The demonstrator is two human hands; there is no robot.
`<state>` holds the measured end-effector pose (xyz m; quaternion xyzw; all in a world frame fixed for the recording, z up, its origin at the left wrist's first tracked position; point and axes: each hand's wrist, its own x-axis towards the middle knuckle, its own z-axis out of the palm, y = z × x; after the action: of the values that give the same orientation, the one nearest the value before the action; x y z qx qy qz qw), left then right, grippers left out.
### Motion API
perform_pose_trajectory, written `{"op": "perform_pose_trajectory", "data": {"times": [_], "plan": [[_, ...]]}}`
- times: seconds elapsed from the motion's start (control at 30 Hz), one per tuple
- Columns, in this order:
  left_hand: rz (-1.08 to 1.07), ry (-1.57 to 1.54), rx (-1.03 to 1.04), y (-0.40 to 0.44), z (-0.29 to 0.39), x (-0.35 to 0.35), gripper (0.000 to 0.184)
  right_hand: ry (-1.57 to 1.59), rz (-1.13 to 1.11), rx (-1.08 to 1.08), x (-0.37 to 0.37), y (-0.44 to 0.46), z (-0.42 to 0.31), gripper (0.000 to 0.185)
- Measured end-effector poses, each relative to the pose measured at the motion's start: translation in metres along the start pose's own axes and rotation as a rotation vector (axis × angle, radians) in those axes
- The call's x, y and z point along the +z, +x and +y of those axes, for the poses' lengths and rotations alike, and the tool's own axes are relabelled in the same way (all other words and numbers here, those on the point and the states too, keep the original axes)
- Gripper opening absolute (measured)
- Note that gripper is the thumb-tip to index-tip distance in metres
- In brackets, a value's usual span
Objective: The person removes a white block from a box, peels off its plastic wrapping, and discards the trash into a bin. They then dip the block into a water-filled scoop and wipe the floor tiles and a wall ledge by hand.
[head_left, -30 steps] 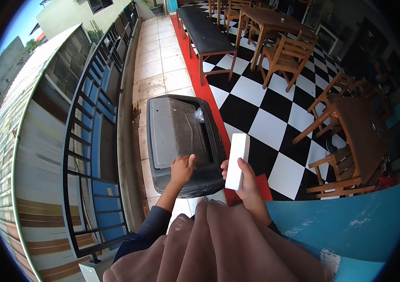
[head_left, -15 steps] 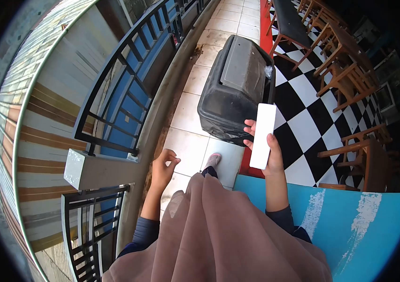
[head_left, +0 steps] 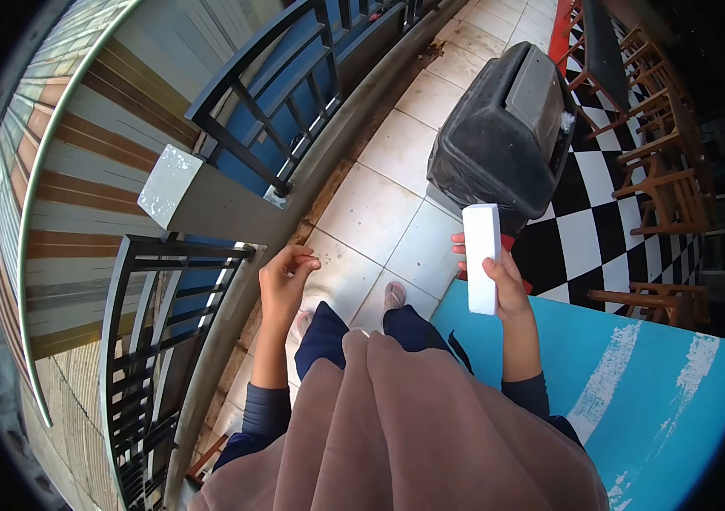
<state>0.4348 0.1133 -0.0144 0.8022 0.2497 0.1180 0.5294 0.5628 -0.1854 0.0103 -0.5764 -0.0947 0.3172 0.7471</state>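
A white rectangular box [head_left: 482, 255] stands upright in my right hand [head_left: 505, 285], thumb on its near face and fingertips showing beyond its left side. My left hand [head_left: 285, 277] hangs in front of the railing side, thumb and fingers curled toward each other; whether anything small is between them is hidden. Beyond the box is a black trash bin [head_left: 490, 140] with a grey lid, a bag edge showing around its body. Box and bin overlap in the view, and I cannot tell whether they touch.
A black metal railing [head_left: 252, 106] and a concrete post [head_left: 168, 187] run along the left. White floor tiles [head_left: 383, 196] lie ahead. At the right are a turquoise surface [head_left: 507, 341], a checkered floor [head_left: 579, 243], wooden chairs [head_left: 664, 200] and a black bench [head_left: 602, 55].
The view has turned left and down, so the bin appears farther right and both feet show. My left hand has moved from over the bin toward the railing. The white box stays in my right hand.
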Motion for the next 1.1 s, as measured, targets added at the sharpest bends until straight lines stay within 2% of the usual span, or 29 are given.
{"op": "perform_pose_trajectory", "data": {"times": [0.1, 0.13, 0.17, 0.2, 0.23, 0.3, 0.33, 0.4, 0.43, 0.47, 0.57, 0.87, 0.97, 1.07, 1.1], "plan": [[-0.006, -0.258, -0.226, -0.023, -0.041, -0.043, 0.021, -0.122, 0.012, 0.097, 0.037, -0.013, 0.024, 0.069], [-0.059, -0.087, -0.204, -0.033, -0.042, -0.053, 0.035, -0.205, 0.038, 0.163, 0.046, -0.021, 0.039, 0.069], [-0.159, 0.014, -0.170, -0.045, -0.058, -0.062, 0.033, -0.289, 0.069, 0.227, 0.054, -0.031, 0.062, 0.069], [-0.337, 0.083, -0.171, -0.060, -0.080, -0.073, 0.030, -0.372, 0.105, 0.289, 0.062, -0.041, 0.086, 0.069], [-0.605, 0.139, -0.180, -0.075, -0.100, -0.086, 0.026, -0.625, 0.126, 0.359, 0.072, -0.056, 0.110, 0.066], [-1.125, 0.375, -0.159, -0.123, -0.193, -0.092, 0.034, -1.139, 0.138, 0.522, 0.096, -0.093, 0.159, 0.061], [-1.294, 0.471, -0.171, -0.153, -0.232, -0.094, 0.034, -1.292, 0.078, 0.571, 0.113, -0.115, 0.185, 0.059], [-1.457, 0.577, -0.258, -0.203, -0.282, -0.106, 0.035, -1.497, -0.036, 0.717, 0.149, -0.154, 0.227, 0.055], [-1.474, 0.595, -0.300, -0.219, -0.297, -0.112, 0.035, -1.547, -0.065, 0.814, 0.166, -0.170, 0.246, 0.054], [-1.480, 0.606, -0.331, -0.230, -0.309, -0.119, 0.035, -1.636, -0.124, 0.784, 0.165, -0.194, 0.278, 0.054], [-1.461, 0.618, -0.396, -0.248, -0.336, -0.136, 0.036, -1.747, -0.103, 0.826, 0.189, -0.228, 0.302, 0.052], [-1.339, 0.627, -0.529, -0.270, -0.373, -0.158, 0.040, -1.539, -0.065, 1.132, 0.190, -0.278, 0.319, 0.057], [-1.314, 0.638, -0.555, -0.273, -0.376, -0.152, 0.042, -1.469, -0.007, 1.072, 0.181, -0.282, 0.335, 0.060], [-1.274, 0.650, -0.581, -0.275, -0.374, -0.144, 0.044, -1.542, -0.094, 1.006, 0.171, -0.291, 0.376, 0.068], [-1.258, 0.651, -0.592, -0.275, -0.374, -0.142, 0.045, -1.480, -0.176, 1.119, 0.173, -0.280, 0.375, 0.071]]}}
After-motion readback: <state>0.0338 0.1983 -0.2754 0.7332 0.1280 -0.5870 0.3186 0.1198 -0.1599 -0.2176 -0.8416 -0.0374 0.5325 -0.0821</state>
